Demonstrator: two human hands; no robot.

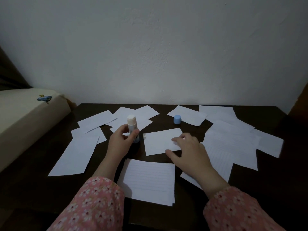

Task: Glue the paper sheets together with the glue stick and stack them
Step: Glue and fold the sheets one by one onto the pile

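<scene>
— Where do we have the glue stick (132,126) right now?

— In our left hand (120,142), fingers and thumb curled round its barrel. It stands upright on the dark table (33,189), at about eleven o'clock from the small paper sheet (162,141) in the middle, just beside that sheet's left edge. Its top is uncapped, showing pale glue.

— And the cap?

— The blue cap (177,119) sits upright on the table at one o'clock from the middle sheet, touching the near corner of a far sheet (187,115).

— What is our right hand (188,151) doing?

— It lies with fingers spread and relaxed on the middle sheet's right half — pressing or only touching, we cannot tell. It grips nothing.

— The other paper?

— A lined stack of sheets (147,180) lies at six o'clock, between our floral sleeves. Loose sheets fan out at nine o'clock (75,155), ten to eleven, and from one to three o'clock (231,147), many overlapping. A cream cushion (25,117) with a small fish print borders the table at ten o'clock.
</scene>
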